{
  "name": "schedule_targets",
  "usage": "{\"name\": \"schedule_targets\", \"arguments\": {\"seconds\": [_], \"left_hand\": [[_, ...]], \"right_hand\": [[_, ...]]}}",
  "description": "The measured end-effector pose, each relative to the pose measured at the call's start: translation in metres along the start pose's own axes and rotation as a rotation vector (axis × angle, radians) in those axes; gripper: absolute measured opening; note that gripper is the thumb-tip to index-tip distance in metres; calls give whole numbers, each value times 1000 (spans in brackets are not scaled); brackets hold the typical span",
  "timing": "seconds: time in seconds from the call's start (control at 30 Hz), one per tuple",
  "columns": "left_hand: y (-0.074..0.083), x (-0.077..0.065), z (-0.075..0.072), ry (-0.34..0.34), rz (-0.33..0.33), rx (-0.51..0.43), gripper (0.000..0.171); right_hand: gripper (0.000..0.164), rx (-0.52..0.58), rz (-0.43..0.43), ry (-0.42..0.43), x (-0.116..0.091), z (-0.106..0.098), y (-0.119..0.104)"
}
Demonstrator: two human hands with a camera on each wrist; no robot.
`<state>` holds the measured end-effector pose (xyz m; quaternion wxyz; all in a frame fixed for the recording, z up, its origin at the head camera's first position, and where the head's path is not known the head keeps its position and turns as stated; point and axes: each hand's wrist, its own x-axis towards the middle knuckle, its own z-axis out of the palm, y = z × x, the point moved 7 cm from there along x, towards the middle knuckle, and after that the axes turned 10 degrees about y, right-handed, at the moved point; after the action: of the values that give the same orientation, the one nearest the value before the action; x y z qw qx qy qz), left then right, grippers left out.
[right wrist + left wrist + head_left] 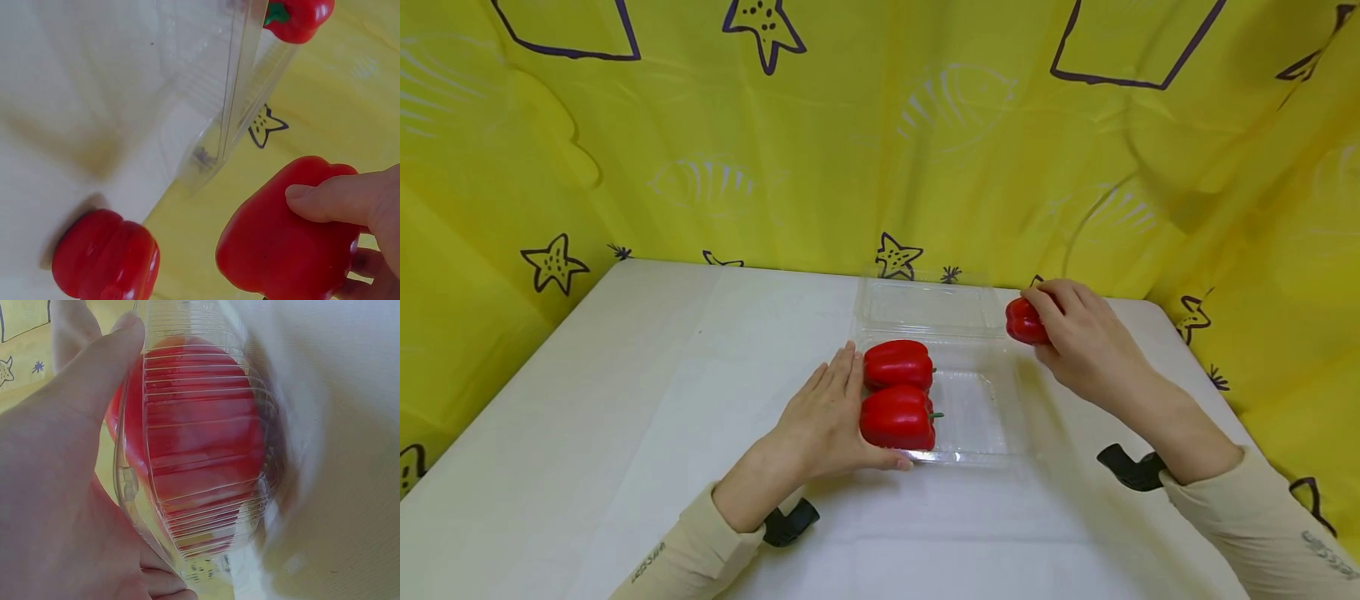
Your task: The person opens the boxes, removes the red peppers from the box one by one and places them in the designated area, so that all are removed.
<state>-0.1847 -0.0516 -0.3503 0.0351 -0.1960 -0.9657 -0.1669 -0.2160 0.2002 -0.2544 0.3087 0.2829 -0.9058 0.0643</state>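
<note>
A clear plastic clamshell box [977,458] lies on the table with its lid [925,308] folded back. Two red bell peppers with green stems, the rear one [898,364] and the front one [898,417], lie side by side in its left half. My left hand [827,412] rests against the box's left side, fingers straight, thumb along the front edge. Through the ribbed wall, the left wrist view shows a pepper [200,425]. To the right of the lid my right hand [1086,342] grips another red bell pepper [287,231], thumb on its side.
Another red bell pepper [106,253] sits on the white table [760,333] in the right wrist view. A yellow patterned curtain [820,167] hangs along the table's back and sides. Black wrist bands [1131,467] show below both hands.
</note>
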Motion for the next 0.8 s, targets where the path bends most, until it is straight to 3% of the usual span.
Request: {"name": "schedule_targets", "arguments": {"seconds": [0.8], "left_hand": [[0,0,0,3,4,3,133]], "right_hand": [[63,-64,101,-2,-17,-11,50]]}}
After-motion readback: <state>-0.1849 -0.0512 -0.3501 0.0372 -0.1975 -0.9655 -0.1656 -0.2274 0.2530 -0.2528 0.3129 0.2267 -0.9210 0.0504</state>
